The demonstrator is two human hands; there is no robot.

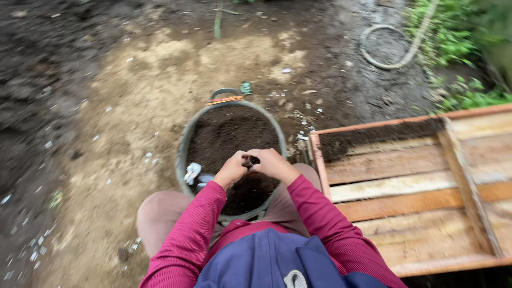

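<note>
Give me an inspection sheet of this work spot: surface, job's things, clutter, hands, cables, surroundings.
Surface: bare sandy ground, darker wet soil to the left.
Job's things: round tub full of dark soil between the person's knees; a small dark object pinched between both hands above it; what it is cannot be told.
Clutter: white scrap on the tub's edge; small white bits scattered on the ground.
Hands: left hand and right hand closed together, fingers on the object.
Cables: nothing seen; a coiled hose lies at the top right.
Surroundings: wooden frame with some soil on the right; green plants beyond.
</note>
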